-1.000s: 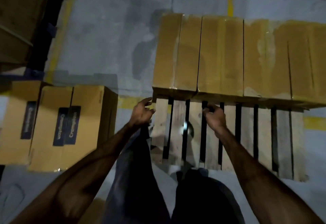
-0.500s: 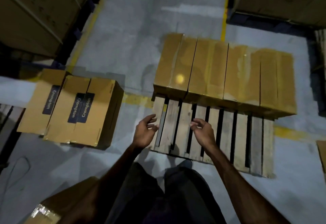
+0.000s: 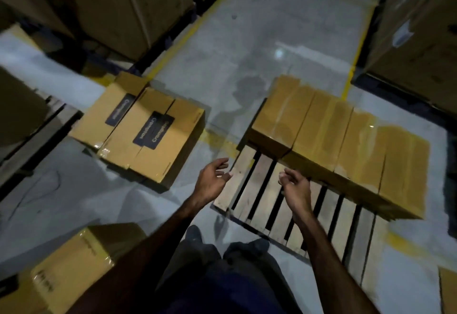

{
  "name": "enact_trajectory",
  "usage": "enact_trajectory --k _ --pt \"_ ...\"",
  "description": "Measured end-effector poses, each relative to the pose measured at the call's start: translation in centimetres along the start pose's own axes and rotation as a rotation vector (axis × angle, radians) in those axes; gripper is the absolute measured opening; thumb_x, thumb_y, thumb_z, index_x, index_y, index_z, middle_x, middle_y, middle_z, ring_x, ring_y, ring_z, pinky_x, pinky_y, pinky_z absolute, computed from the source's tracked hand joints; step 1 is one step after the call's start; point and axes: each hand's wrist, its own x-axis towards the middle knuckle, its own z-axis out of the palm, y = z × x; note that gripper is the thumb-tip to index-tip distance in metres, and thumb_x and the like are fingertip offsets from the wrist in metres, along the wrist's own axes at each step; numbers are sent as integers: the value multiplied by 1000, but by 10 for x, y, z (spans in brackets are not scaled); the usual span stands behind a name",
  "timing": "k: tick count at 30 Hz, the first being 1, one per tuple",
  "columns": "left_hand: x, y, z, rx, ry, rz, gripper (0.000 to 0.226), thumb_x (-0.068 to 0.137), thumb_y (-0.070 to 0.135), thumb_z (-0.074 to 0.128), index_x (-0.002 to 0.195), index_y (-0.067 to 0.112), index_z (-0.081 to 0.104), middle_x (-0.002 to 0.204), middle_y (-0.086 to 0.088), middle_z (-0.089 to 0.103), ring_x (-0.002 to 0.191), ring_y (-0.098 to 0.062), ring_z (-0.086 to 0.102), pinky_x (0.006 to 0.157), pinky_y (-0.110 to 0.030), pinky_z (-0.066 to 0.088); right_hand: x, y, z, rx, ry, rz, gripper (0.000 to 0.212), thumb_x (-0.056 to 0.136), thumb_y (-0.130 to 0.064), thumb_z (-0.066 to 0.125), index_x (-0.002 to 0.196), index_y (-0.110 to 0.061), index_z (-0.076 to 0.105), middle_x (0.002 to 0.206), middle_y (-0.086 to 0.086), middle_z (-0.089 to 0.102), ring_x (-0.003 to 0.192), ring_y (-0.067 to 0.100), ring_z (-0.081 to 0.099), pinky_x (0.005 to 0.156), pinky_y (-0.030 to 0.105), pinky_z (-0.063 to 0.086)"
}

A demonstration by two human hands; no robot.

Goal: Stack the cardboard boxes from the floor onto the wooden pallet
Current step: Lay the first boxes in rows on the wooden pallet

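Both hands hang in the air over the near-left corner of the pallet (image 3: 262, 190) and hold nothing. The left hand (image 3: 211, 181) is just off the pallet's left edge, over the floor (image 3: 222, 53), its fingers loosely curled and spread; the right hand (image 3: 295, 188) is above the bare slats, its fingers bent inward in a relaxed curl — neither touches wood or cardboard. A row of boxes (image 3: 338, 145) already lies side by side along the far half of the pallet, their taped tops glossy, while the near slats are uncovered. To the left, well apart from the pallet, a cluster of boxes (image 3: 141, 130) sits on the floor, lying at an angle, with dark labels on top whose lettering is too blurred to read fully. Another box (image 3: 74, 269) lies on the floor at the near left, beside the person's left forearm, its far corner shiny with tape. The person's dark trousers and shoes (image 3: 257, 243) show at the bottom, feet on the floor just short of the pallet's near edge. Tall stacks of cartons (image 3: 111, 4) stand at the upper left and upper right — yellow lines (image 3: 356, 51) on the floor run along their fronts.
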Motion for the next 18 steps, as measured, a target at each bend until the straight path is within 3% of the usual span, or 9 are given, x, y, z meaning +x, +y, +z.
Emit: enact_trajectory --k 3,6,11,15,18 --pt "-23 -24 -44 -85 101 -58 49 95 23 78 142 23 63 130 3 70 113 -11 70 105 -41 56 -18 -26 39 -49 -79 -59 35 103 -28 68 136 -16 67 131 2 69 120 22 67 108 53 53" --pt "-48 -32 -79 -175 217 -97 47 98 20 75 143 18 62 134 1 68 117 -10 66 100 -29 53 -32 -48 77 -102 -171 -110 32 102 -26 67 133 -17 67 126 2 71 115 20 68 106 52 54" --pt "-89 -53 -124 -288 385 -143 50 99 20 74 147 15 59 134 1 67 119 -13 65 95 -21 51 -52 -77 134 -196 -313 -182 32 101 -27 69 132 -19 68 127 1 71 116 20 68 107 52 54" --pt "-121 -77 -147 -360 528 -197 47 96 20 76 142 18 63 128 2 70 118 -14 67 105 -35 54 -64 -86 172 -247 -422 -250 35 99 -27 72 133 -19 69 125 0 73 116 20 69 106 53 54" --pt "-143 -86 -156 -342 649 -226 45 97 17 75 140 13 64 126 -1 71 116 -16 68 91 -18 53 -71 -91 195 -255 -510 -264 26 99 -22 71 126 -22 70 122 1 74 115 21 69 107 53 54"
